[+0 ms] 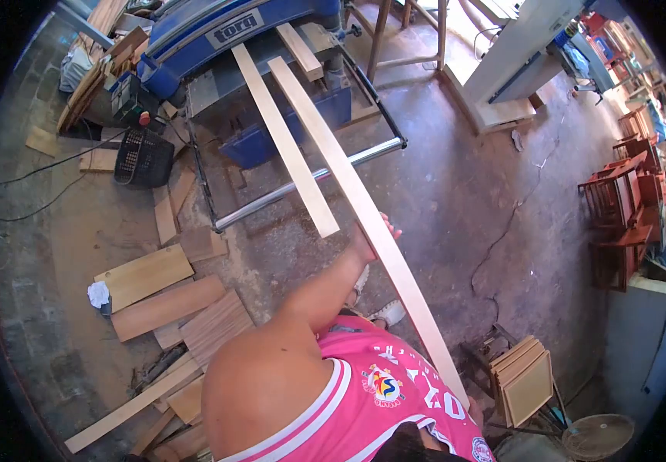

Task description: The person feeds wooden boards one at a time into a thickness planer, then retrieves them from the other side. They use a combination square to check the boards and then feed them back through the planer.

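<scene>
You're apparently steadying the long board [394, 266] over the near edge of the machine [234, 25], left hand [362, 242] grasping it; right hand [477, 410] unclear. Next move is probably calling for level alignment.

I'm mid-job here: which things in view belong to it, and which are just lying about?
Likely in the job:
long board, held by the left hand
blue machine
second long board and short board, at the machine

Apparently lying about:
black basket
loose boards on the floor
framed panels
</scene>
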The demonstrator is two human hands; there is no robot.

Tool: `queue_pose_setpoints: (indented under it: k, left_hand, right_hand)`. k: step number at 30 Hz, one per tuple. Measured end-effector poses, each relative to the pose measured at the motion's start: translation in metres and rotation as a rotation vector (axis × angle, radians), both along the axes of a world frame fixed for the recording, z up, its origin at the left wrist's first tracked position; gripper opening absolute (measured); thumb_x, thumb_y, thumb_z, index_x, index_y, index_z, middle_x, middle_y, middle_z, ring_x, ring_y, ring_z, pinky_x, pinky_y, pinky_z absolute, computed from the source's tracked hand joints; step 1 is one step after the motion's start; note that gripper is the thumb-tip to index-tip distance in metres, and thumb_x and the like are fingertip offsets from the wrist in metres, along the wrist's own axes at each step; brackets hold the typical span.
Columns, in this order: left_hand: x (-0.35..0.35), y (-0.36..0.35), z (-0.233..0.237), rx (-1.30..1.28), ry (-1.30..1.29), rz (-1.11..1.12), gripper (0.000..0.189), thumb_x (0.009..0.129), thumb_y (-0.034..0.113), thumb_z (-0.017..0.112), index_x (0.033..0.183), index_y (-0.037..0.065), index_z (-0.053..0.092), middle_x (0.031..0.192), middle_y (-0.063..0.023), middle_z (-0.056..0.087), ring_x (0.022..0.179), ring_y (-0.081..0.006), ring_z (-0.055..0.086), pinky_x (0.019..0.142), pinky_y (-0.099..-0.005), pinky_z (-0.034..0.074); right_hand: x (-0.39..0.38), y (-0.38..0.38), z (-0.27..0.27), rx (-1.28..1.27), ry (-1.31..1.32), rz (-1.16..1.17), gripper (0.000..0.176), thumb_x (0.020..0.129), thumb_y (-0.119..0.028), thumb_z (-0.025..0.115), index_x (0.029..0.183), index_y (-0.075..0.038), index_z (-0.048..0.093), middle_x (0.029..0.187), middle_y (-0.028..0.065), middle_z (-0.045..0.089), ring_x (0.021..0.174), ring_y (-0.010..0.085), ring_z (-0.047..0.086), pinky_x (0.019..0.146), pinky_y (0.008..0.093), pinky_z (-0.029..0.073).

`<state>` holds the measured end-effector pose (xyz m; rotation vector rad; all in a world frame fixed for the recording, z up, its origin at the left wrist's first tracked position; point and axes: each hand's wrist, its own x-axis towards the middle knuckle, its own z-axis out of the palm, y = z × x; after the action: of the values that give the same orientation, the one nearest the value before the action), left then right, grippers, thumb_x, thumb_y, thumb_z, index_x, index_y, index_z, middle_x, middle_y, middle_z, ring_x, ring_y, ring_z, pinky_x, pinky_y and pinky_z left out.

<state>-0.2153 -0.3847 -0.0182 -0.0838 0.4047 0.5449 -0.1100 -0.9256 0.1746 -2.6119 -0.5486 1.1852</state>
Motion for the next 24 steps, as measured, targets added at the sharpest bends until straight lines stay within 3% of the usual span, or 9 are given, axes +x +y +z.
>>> queue_pose_setpoints:
  k: [7,11,13,14,15,17,19,21,24]
  left_hand:
    - [0.007,0.025,0.026,-0.043,0.258,0.129,0.041,0.093,0.042,0.048,0.09,0.003,0.062,0.083,-0.0118,0.067,0.081,-0.0263,0.067,0.088,-0.0445,0.053]
    - [-0.002,-0.023,0.055,0.123,0.444,0.097,0.054,0.095,0.042,0.047,0.125,-0.002,0.047,0.113,-0.0222,0.06,0.106,-0.0348,0.06,0.099,-0.0488,0.044]
    - [-0.014,-0.037,0.07,1.156,1.458,0.229,0.065,0.092,0.038,0.054,0.14,-0.001,0.034,0.138,-0.026,0.042,0.13,-0.0367,0.042,0.11,-0.0494,0.031]
    - [-0.021,-0.034,0.096,1.375,1.307,0.256,0.069,0.09,0.037,0.059,0.143,0.0,0.035,0.15,-0.0255,0.023,0.143,-0.0358,0.018,0.117,-0.0456,0.015]
    - [-0.019,-0.028,0.112,1.393,1.305,0.258,0.069,0.09,0.037,0.059,0.143,0.0,0.035,0.15,-0.0255,0.023,0.143,-0.0358,0.018,0.117,-0.0456,0.015]
    - [-0.003,-0.013,0.131,2.187,1.615,-0.144,0.071,0.09,0.039,0.057,0.144,-0.001,0.033,0.153,-0.0244,0.02,0.145,-0.0367,0.013,0.117,-0.0479,0.013]
    - [0.016,0.01,0.1,2.179,1.687,-0.225,0.07,0.092,0.044,0.051,0.145,0.003,0.033,0.155,-0.0226,0.018,0.146,-0.036,0.008,0.117,-0.0499,0.008]
    - [0.028,0.031,0.08,2.054,1.991,-0.681,0.07,0.093,0.048,0.045,0.147,0.006,0.033,0.156,-0.0198,0.018,0.146,-0.0355,0.006,0.118,-0.0483,0.006]
    - [0.033,0.035,0.098,2.065,2.015,-0.719,0.067,0.094,0.048,0.042,0.145,0.006,0.037,0.155,-0.018,0.022,0.146,-0.0346,0.009,0.118,-0.046,0.005]
  right_hand:
    - [-0.003,0.017,-0.045,0.247,0.06,-0.023,0.056,0.075,-0.021,0.081,0.123,-0.006,0.056,0.11,0.0117,0.064,0.103,0.022,0.062,0.089,0.0335,0.048]
    - [0.009,0.082,-0.053,0.198,0.098,0.067,0.054,0.081,-0.029,0.075,0.126,-0.006,0.055,0.115,0.0145,0.062,0.107,0.0235,0.06,0.093,0.0334,0.046]
    - [0.002,0.146,-0.027,0.197,0.189,0.083,0.06,0.082,-0.035,0.071,0.13,-0.007,0.051,0.119,0.0188,0.059,0.11,0.0292,0.059,0.093,0.0368,0.046]
    - [0.001,0.179,-0.011,0.283,0.307,0.015,0.064,0.082,-0.038,0.07,0.133,-0.007,0.048,0.121,0.0211,0.057,0.111,0.0328,0.058,0.093,0.0391,0.046]
    - [0.005,0.193,-0.019,0.299,0.235,0.243,0.07,0.08,-0.04,0.07,0.136,-0.008,0.044,0.121,0.0224,0.057,0.112,0.0352,0.057,0.093,0.0407,0.046]
    - [0.009,0.216,-0.043,0.342,0.143,0.512,0.079,0.078,-0.043,0.071,0.141,-0.009,0.038,0.121,0.0234,0.056,0.112,0.038,0.056,0.092,0.0428,0.047]
    - [0.001,0.226,-0.055,0.386,0.126,0.542,0.082,0.077,-0.044,0.071,0.142,-0.009,0.035,0.121,0.0232,0.056,0.112,0.0382,0.056,0.092,0.0434,0.047]
    - [-0.002,0.231,-0.061,0.444,0.205,0.464,0.078,0.077,-0.035,0.073,0.139,-0.004,0.038,0.126,0.0243,0.055,0.116,0.0388,0.054,0.096,0.0417,0.045]
    - [-0.001,0.235,-0.072,0.395,0.159,0.477,0.083,0.078,-0.04,0.073,0.142,-0.004,0.034,0.127,0.0255,0.053,0.115,0.0409,0.054,0.095,0.0435,0.045]
